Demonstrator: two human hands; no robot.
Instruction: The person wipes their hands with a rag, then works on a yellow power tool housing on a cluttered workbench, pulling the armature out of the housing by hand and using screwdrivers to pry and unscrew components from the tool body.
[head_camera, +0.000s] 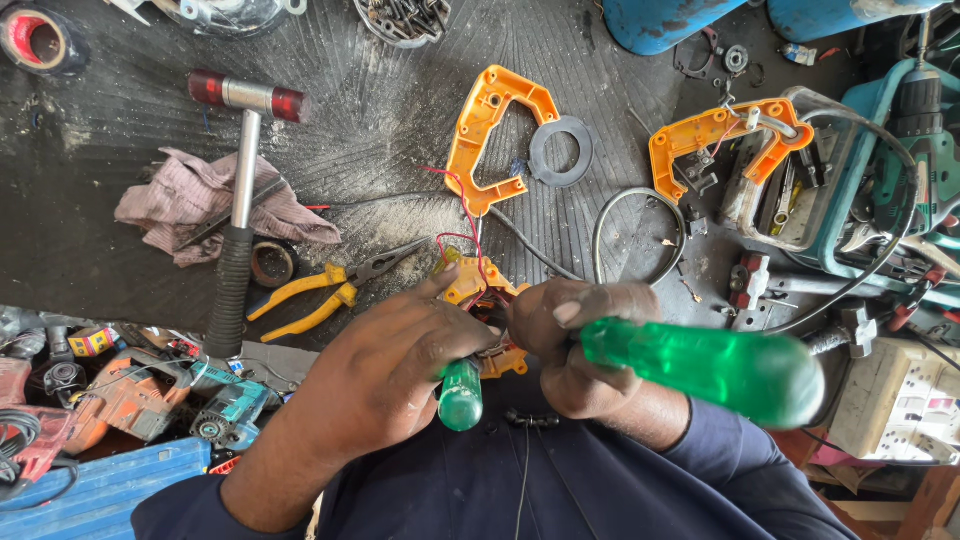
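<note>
Head camera view, looking straight down at a dark, dusty table (120, 250) crowded with tools. In the lower centre of the frame, the person's left hand (400, 365) is closed around a small green-handled screwdriver (461, 395), whose rounded handle end points toward the bottom of the frame. Just to its right, the right hand (570, 340) is closed around a larger translucent green screwdriver handle (700, 365) that sticks out toward the right edge. Both hands meet over a small orange plastic part (480, 290) with thin red wires (462, 225) running from it up the frame; the tool tips are hidden behind the fingers. Above the hands, in the upper centre, lies an orange D-shaped handle shell (490, 135) beside a grey flat ring (560, 150). A second orange handle shell (725, 135) rests at the upper right, on a cluttered teal tool case (870, 110). Left of the hands lie yellow-handled pliers (325, 295). Further left, a hammer (240, 200) with red end caps and a black grip lies across a crumpled pinkish rag (200, 210). A black cable (625, 235) loops right of centre. Power tool parts (150, 395) fill the lower left corner.
</note>
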